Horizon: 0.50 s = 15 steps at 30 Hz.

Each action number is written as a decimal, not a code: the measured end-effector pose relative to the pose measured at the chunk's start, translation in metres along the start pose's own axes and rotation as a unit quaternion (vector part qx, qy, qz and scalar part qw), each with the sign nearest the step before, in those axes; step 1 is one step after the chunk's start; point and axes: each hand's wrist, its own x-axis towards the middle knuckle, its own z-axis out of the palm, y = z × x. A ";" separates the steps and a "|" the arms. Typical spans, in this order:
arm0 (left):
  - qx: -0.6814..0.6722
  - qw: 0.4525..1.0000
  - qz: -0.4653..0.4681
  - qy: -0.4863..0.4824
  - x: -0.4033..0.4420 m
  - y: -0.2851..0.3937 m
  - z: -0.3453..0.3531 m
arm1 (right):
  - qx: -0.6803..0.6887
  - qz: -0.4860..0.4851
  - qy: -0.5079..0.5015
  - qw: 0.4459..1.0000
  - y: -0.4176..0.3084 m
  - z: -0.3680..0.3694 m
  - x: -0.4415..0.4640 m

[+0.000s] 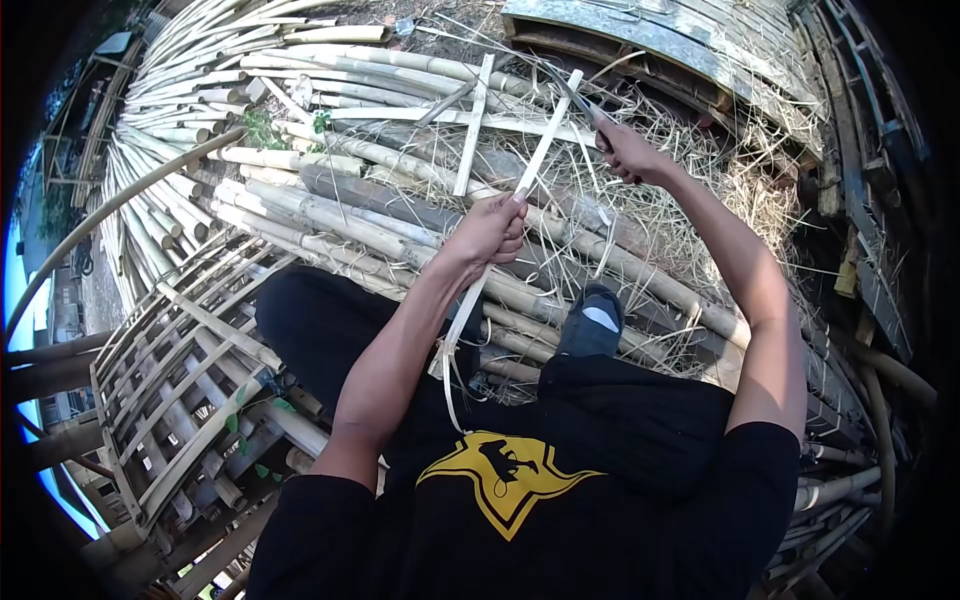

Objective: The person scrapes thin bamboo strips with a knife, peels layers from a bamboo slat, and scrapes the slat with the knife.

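Observation:
My left hand [486, 238] is closed around a long pale bamboo strip [550, 135] at about its middle. The strip slants from upper right down toward my lap, where a thin curled sliver [450, 385] hangs from its lower end. In my right hand [630, 152] is a knife [570, 88], gripped by its handle. Its dark, narrow blade points up and left and lies at the strip's far end; whether it touches the strip I cannot tell. Another flat bamboo strip [474, 125] lies left of the held one, across the poles.
Bamboo poles [370, 235] lie under and before my feet, with several more piled at upper left. Shavings [650, 225] cover the ground at right. A wooden pallet [640, 50] stands at the top, a woven bamboo lattice [180, 390] at left. My sandaled foot [592, 322] rests among poles.

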 end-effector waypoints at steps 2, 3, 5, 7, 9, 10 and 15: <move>0.011 1.000 0.000 0.021 -0.004 -0.003 -0.001 | 0.169 0.073 -0.106 0.977 -0.015 0.025 -0.024; 0.008 1.000 0.002 0.024 -0.004 -0.002 -0.003 | 0.021 -0.056 -0.090 0.994 -0.011 0.040 -0.027; -0.015 1.000 0.012 0.021 -0.005 -0.002 -0.010 | -0.274 -0.309 0.025 0.911 -0.012 0.069 -0.049; -0.010 0.999 0.002 0.036 -0.008 -0.003 -0.010 | -0.409 -0.344 0.024 0.845 -0.016 0.071 -0.061; 0.006 0.999 -0.027 0.033 -0.014 -0.007 -0.005 | -0.447 -0.283 0.118 0.840 0.000 0.023 -0.029; 0.021 1.000 -0.005 0.011 -0.017 -0.010 -0.010 | -0.495 -0.245 0.181 0.814 0.020 -0.038 -0.011; 0.029 0.999 0.021 -0.004 -0.001 0.007 0.001 | -0.340 -0.295 0.273 0.850 0.028 -0.057 0.016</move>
